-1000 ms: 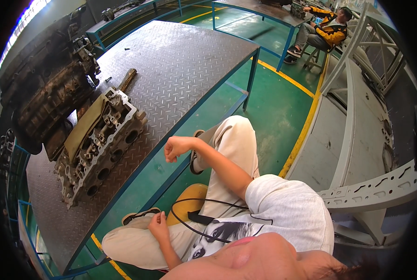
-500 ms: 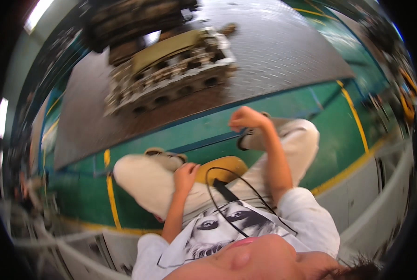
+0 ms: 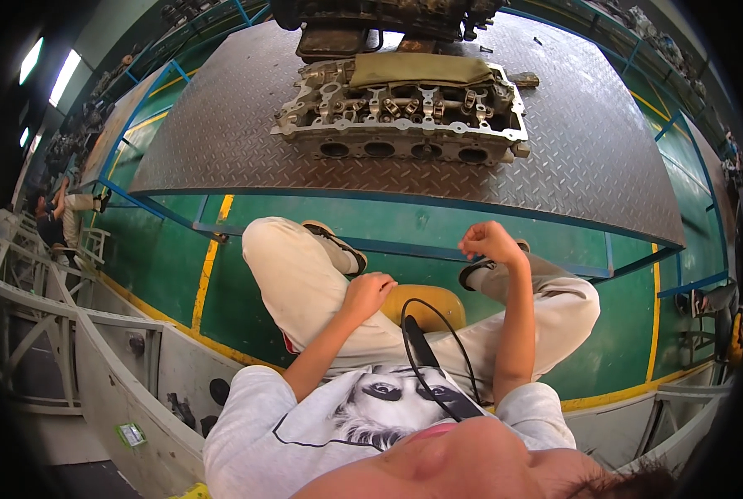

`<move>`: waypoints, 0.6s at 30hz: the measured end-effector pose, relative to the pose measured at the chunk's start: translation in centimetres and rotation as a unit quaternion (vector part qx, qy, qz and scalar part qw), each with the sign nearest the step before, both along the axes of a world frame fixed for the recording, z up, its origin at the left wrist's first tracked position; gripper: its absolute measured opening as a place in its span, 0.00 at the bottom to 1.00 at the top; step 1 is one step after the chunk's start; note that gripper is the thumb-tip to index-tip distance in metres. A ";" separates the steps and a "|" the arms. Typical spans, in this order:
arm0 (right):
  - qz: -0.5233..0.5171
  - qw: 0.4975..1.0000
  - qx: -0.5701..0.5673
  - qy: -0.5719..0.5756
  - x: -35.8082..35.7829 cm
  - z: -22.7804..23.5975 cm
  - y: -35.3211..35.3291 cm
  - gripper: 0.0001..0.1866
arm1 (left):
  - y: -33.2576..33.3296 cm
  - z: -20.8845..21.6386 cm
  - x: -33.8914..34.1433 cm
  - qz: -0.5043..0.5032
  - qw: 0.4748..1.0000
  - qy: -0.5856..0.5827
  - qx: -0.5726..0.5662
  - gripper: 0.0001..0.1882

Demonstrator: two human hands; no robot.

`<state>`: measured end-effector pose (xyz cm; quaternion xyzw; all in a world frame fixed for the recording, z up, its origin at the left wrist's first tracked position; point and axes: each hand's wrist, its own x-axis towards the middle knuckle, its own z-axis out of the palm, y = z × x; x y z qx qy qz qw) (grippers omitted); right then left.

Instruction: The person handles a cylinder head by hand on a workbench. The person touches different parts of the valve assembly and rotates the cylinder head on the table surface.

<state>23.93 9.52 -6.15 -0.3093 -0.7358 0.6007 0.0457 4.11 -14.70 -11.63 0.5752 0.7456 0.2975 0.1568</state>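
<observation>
I sit on a yellow stool [image 3: 425, 301] facing a low steel checker-plate table [image 3: 222, 141]. An engine cylinder head [image 3: 405, 116] lies on it, rocker side up, with an olive cloth [image 3: 417, 68] draped over its far edge. My left hand [image 3: 370, 293] rests loosely curled above my left thigh, holding nothing. My right hand [image 3: 490, 242] is raised in front of my right knee, fingers curled into a loose fist, nothing in it. Both hands are well short of the table edge. A black cable [image 3: 425, 349] hangs down my shirt.
A larger dark engine block [image 3: 371, 21] stands behind the cylinder head. Blue railings [image 3: 163, 212] frame the table over a green floor with yellow lines. A seated person [image 3: 59, 218] is at far left. Grey metal frames [image 3: 72, 333] lie on my left.
The view has swung round, so the table and cylinder head now sit straight ahead instead of at the left. My hands stay curled near my knees.
</observation>
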 end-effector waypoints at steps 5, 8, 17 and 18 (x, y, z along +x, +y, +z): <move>0.007 1.000 0.003 -0.009 -0.1 -0.3 -0.1 0.06 | 0.1 0.2 0.3 0.025 0.999 -0.015 0.015 0.09; 0.003 1.000 0.010 -0.009 -0.1 -0.3 0.0 0.06 | 0.2 0.1 0.1 0.020 1.000 -0.009 0.014 0.09; -0.098 0.992 0.055 0.061 0.1 -2.4 -1.5 0.08 | 0.2 -0.4 -0.1 0.011 1.000 0.010 0.016 0.11; -0.097 0.992 0.042 0.067 -0.1 -3.0 -1.3 0.07 | 0.7 -0.2 -0.2 -0.001 0.999 0.012 0.029 0.11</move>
